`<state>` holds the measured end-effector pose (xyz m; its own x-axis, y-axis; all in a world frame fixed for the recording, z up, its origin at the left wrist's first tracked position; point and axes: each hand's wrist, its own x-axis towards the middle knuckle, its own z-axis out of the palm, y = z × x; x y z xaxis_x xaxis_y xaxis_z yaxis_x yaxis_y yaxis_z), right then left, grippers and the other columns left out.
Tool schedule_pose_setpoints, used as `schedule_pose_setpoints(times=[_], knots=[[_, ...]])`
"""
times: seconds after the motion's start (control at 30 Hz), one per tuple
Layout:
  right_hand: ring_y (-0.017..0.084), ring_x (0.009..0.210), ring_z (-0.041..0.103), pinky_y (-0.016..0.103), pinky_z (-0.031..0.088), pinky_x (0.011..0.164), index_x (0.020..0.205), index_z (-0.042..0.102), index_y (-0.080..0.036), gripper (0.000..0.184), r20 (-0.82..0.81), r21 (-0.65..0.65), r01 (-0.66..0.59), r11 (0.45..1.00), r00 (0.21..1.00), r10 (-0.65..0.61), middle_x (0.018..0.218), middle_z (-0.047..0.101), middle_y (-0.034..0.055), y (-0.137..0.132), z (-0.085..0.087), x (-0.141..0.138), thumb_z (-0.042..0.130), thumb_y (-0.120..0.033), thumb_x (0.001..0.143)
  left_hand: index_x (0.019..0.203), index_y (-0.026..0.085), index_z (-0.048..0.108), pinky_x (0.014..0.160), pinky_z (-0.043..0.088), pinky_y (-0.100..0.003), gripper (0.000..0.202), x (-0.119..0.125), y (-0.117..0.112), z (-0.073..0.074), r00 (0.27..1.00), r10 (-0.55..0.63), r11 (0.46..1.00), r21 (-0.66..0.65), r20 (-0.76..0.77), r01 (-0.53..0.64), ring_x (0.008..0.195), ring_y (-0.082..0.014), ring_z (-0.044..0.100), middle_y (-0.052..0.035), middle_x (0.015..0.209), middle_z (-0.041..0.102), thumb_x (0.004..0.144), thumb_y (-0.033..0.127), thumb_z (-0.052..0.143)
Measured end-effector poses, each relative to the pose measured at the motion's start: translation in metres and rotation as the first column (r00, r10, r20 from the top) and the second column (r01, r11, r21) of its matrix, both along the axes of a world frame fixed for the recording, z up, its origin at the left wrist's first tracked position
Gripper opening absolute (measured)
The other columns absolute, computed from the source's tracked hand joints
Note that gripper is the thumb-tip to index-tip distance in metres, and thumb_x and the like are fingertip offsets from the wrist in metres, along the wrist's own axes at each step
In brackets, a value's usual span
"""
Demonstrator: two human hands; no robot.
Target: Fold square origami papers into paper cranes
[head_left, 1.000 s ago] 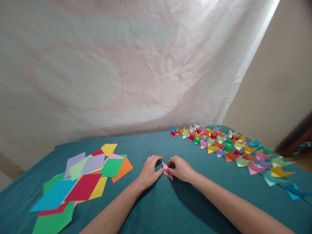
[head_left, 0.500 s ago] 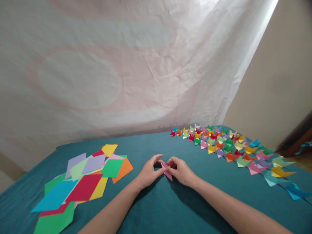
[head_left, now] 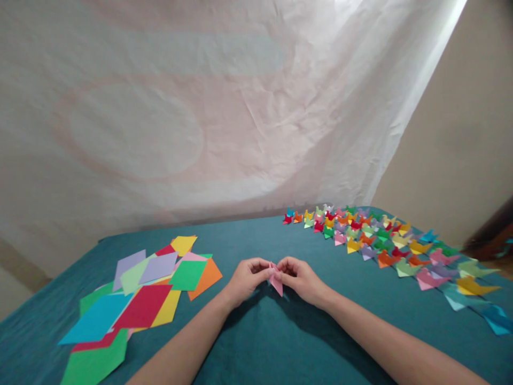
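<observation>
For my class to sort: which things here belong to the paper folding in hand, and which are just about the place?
Belongs:
- folded pink paper, pinched between the left hand and right hand
- probably the loose coloured sheets and paper birds

Just there:
- hanging cloth
- wall

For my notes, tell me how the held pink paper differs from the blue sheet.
The pink paper is folded small; the blue sheet lies flat and looks larger. The left hand and right hand pinch the pink paper; the blue sheet rests untouched among other sheets. Both look plain-coloured.
</observation>
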<state>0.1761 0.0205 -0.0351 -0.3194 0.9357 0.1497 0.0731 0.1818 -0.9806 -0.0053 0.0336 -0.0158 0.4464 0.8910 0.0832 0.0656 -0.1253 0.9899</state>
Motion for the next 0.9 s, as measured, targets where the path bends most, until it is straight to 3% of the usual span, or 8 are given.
schedule_pose_setpoints(times=[0.47,0.9], knots=[[0.012,0.065,0.054,0.024,0.042,0.062,0.082,0.060,-0.015,0.029,0.031,0.009,-0.038,0.999,0.999,0.037,0.074,0.062,0.0001,-0.0040,0.0096,0.0019,0.062,-0.043,0.077,0.078,0.013,0.069,0.071,0.046,-0.029,0.037,0.0006,0.0014,0.0008,0.997,0.064,0.998,-0.010,-0.042,-0.064,0.071,-0.0170,0.060,-0.0062,0.077,0.068,0.067,0.048,0.071],[0.011,0.060,0.051,0.023,0.040,0.058,0.077,0.059,-0.014,0.031,0.044,-0.007,0.006,1.000,0.999,-0.006,0.067,0.059,-0.0007,-0.0043,0.0101,-0.0014,0.062,-0.045,0.076,0.077,0.012,0.066,0.070,0.044,-0.026,0.032,0.0055,0.0004,-0.0024,0.988,0.123,0.988,0.103,-0.094,-0.114,0.072,-0.0167,0.059,-0.0045,0.075,0.066,0.080,0.043,0.058]])
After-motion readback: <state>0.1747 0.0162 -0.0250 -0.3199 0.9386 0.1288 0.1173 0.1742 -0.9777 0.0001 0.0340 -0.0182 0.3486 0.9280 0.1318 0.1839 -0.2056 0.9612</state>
